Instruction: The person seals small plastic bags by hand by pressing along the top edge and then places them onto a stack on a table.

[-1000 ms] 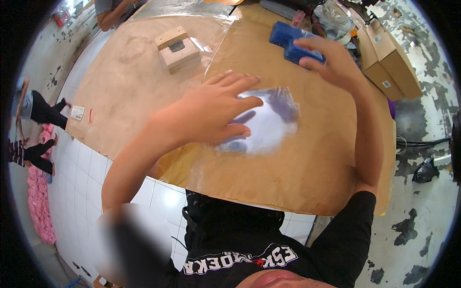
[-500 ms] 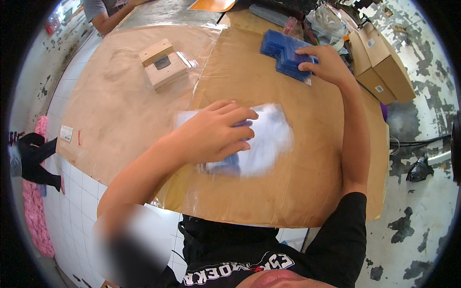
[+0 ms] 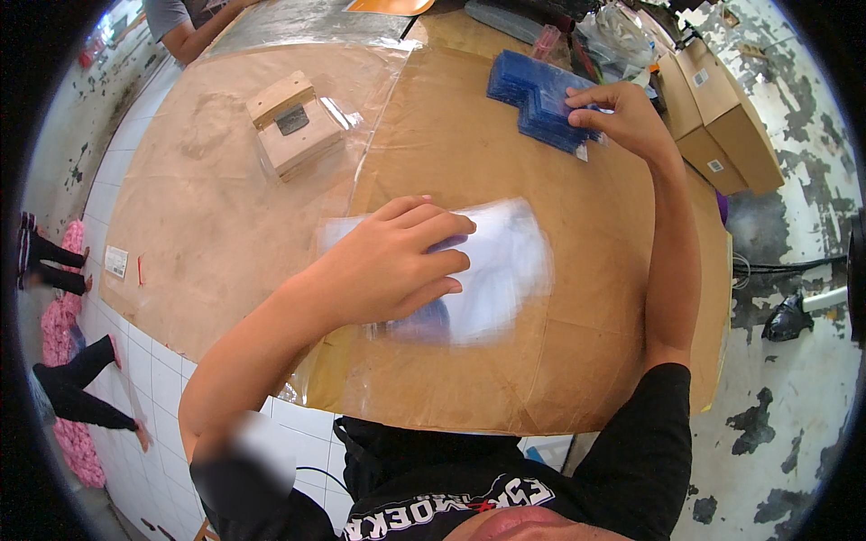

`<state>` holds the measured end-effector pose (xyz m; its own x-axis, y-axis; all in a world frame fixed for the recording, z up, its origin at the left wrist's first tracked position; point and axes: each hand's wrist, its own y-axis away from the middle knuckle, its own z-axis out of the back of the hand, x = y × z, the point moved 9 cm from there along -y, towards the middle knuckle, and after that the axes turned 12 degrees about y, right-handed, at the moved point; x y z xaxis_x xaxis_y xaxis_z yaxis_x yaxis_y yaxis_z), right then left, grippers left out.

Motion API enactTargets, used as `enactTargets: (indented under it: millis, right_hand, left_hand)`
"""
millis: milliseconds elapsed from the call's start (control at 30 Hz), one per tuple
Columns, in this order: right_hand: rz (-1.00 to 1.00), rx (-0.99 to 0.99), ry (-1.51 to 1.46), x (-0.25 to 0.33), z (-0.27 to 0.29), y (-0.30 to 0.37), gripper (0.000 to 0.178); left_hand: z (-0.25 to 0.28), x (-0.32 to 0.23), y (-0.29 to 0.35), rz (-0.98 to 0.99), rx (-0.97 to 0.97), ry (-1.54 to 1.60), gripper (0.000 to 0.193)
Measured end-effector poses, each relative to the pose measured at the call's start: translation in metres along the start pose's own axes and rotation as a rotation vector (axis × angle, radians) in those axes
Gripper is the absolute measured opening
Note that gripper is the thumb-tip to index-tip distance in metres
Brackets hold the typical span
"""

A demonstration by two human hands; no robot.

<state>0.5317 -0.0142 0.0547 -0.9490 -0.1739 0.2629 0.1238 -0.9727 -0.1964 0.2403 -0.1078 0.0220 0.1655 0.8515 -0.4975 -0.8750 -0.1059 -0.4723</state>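
Observation:
My left hand (image 3: 406,261) hovers over or rests on a pile of white sheets (image 3: 510,257) at the middle of the table, its fingers spread. The pile is smeared by motion, and a bluish patch (image 3: 426,320) shows below the hand. Whether the fingertips touch it I cannot tell. At the far right lies a stack of blue clear plastic pieces (image 3: 528,86) with a stepped outline. The thumb and fingers of my right hand (image 3: 627,117) are on the right part of that stack, held apart; no lifted piece shows between them.
A wooden block fixture (image 3: 298,131) stands at the far left on the brown-covered table (image 3: 469,388). Behind the blue stack are plastic bags (image 3: 618,41) and a cardboard box (image 3: 722,117). Another person's arm (image 3: 203,36) reaches over the far left edge. More people's legs show at left.
My right hand has slid slightly to the right on the blue stack, thumb and finger closer together. My left hand and the white sheets have shifted a little. The view has moved slightly.

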Motion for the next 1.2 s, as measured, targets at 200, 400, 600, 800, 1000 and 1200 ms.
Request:
enactTargets:
  millis: [200,400,600,800,1000,1200]
  right_hand:
    - [-0.088,-0.063,0.064,-0.007,0.003,-0.003,0.024]
    - [-0.217,-0.698,-0.123,-0.026,0.052,0.015,0.022]
    - [0.167,-0.746,-0.205,0.109,0.071,0.034,0.012]
    - [0.786,-0.516,0.224,0.232,0.017,0.061,0.006]
    - [0.669,-0.515,-0.086,0.238,0.022,0.061,0.020]
    - [0.529,-0.662,-0.004,0.251,0.012,0.076,0.022]
  left_hand:
    - [0.001,0.000,0.003,0.027,0.004,0.022,0.020]
    - [0.006,0.006,0.002,0.076,-0.038,0.076,0.030]
    - [0.016,0.046,0.020,0.491,-0.471,1.043,0.058]
    - [0.053,0.065,0.032,0.558,-0.812,1.343,0.056]
    - [0.043,0.056,0.030,0.671,-0.671,1.053,0.034]
    - [0.035,0.018,0.018,0.507,-0.529,0.699,0.031]
